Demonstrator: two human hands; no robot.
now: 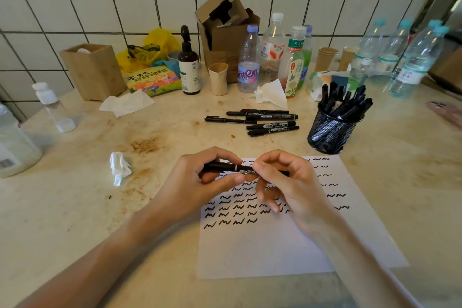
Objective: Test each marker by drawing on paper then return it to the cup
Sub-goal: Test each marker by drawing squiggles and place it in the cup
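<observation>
I'm seeing both hands holding one black marker (240, 169) level, just above the top of the paper (287, 240). Left hand (200, 182) is gripping the marker's left end, its fingers (225, 155) curling over the barrel and thumb pressing from below. Right hand (292, 182) is pinching the barrel right beside the left fingers, index and thumb closing on it, the other fingers hanging curled toward the sheet. The marker's right end is poking out past the right knuckles. I can't tell whether the cap is on or coming off; the fingers are covering the joint. Under and below the fingers the paper is lying flat on the worktop (75, 220), carrying rows of black squiggles, the lower part blank. Beyond the fingertips, well apart, five loose markers (260, 120) are lying side by side on the worktop. Up and right of the right hand the black mesh cup (330, 132) is standing upright, bristling with more markers, near the paper's top right corner. Left of the left hand a crumpled tissue (120, 167) is sitting on the worktop. Bottles (250, 62) and a cardboard box (225, 32) are lining the tiled wall behind.
</observation>
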